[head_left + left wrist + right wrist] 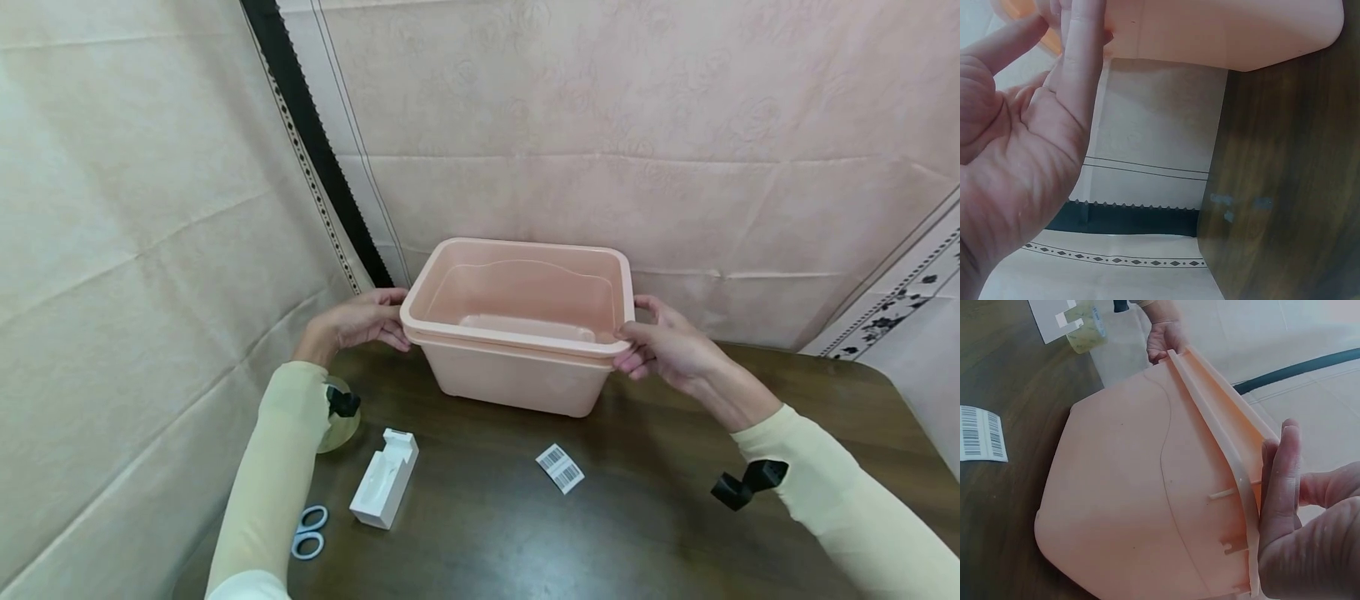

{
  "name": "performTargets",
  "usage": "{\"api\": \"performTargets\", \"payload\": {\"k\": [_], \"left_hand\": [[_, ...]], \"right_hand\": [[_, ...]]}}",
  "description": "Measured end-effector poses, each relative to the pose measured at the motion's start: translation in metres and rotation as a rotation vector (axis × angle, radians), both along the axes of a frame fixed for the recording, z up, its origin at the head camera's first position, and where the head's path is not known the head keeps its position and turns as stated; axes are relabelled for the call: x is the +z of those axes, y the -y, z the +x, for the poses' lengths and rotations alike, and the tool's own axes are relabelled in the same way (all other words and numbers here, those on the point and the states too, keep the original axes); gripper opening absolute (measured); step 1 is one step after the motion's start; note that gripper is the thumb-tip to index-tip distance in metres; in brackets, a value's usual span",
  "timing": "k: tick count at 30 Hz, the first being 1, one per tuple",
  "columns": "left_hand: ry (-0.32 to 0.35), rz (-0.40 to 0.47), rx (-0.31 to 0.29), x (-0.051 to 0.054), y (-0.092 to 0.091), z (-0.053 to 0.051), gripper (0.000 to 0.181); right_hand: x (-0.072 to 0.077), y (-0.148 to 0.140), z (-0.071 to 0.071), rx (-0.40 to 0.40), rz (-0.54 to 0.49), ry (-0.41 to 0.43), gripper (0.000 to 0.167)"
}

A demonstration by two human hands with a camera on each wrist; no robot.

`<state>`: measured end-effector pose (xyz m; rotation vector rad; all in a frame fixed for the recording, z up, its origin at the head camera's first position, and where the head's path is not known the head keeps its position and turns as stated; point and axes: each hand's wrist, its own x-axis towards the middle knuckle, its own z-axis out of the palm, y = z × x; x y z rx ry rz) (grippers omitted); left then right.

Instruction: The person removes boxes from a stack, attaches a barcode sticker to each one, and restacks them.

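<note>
A pink plastic bin is between the hands, its hollow facing up and bare inside. Below its top rim runs a second edge; whether two bins are nested I cannot tell. My left hand grips the rim at the left end, its palm showing in the left wrist view. At the right end my right hand pinches the rim, thumb above and fingers beneath. The right wrist view shows the bin's side beside my right hand. Whether the base touches the table is unclear.
On the brown table, a white box lies left of a barcode label. Blue-handled scissors and a tape roll sit by my left sleeve, partly hidden. Pale cloth hangs behind the bin.
</note>
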<state>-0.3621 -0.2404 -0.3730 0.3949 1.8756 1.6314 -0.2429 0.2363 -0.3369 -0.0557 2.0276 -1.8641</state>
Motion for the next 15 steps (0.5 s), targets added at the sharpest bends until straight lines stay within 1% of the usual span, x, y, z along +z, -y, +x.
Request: {"api": "performTargets", "payload": {"k": [2,8,11,15], "left_hand": [[-0.005,-0.004,-0.004,0.0001,-0.0001,0.0000,0.039],[-0.052,-0.014,-0.008,0.0002,-0.0005,-0.0002,0.043],[-0.068,-0.024,0.001,-0.0007,0.0003,0.0003,0.045],[-0.082,-0.040,0.021,-0.0026,0.0020,0.0011,0.045]], "right_hand": [[0.0008,0.0005,0.0004,-0.004,-0.018,0.005,0.075],[0.0028,0.0012,0.0019,-0.033,-0.054,0.016,0.075],[0.0036,0.0017,0.0025,-0.038,-0.072,0.023,0.081],[0.0038,0.0032,0.0027,-0.044,-0.070,0.018,0.087]]}}
